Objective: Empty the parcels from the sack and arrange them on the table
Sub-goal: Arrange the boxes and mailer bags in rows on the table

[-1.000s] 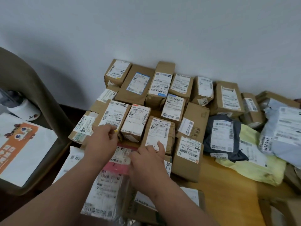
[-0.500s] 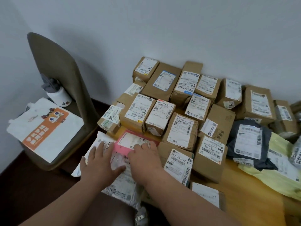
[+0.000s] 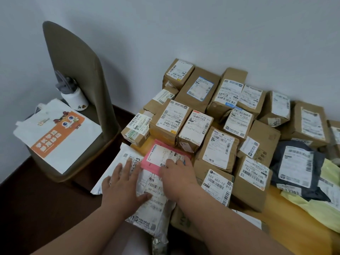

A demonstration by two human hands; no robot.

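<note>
Hands both flat, fingers straight, gripping nothing: left hand [image 3: 123, 183] presses on the white plastic mailer bag with the barcode label [image 3: 147, 192], right hand [image 3: 176, 173] rests partly on that bag, fingertips on the pink flat envelope with a white label [image 3: 156, 157] just beyond. They sit close together, not touching as far as I can tell. A second white mailer [image 3: 117, 162] lies under the left hand's fingertips and hangs over the desk edge.

Just right of the right hand: brown cardboard box labelled 502 602-12 815 [image 3: 217, 186], touching its neighbours. Beyond the hands, rows of small brown cardboard boxes [image 3: 193, 116], labels up, packed tight back to the grey wall [image 3: 184, 24]. Far right of the hands: dark grey poly bag [image 3: 294, 166] on a pale yellow poly bag [image 3: 316, 205], looser pile. Wooden desk [image 3: 287, 234] bare only near right.

No sack in view. Judgement: most parcels are out and laid; flat mailers at the near corner being squared up, right-side soft bags probably need tidying.
</note>
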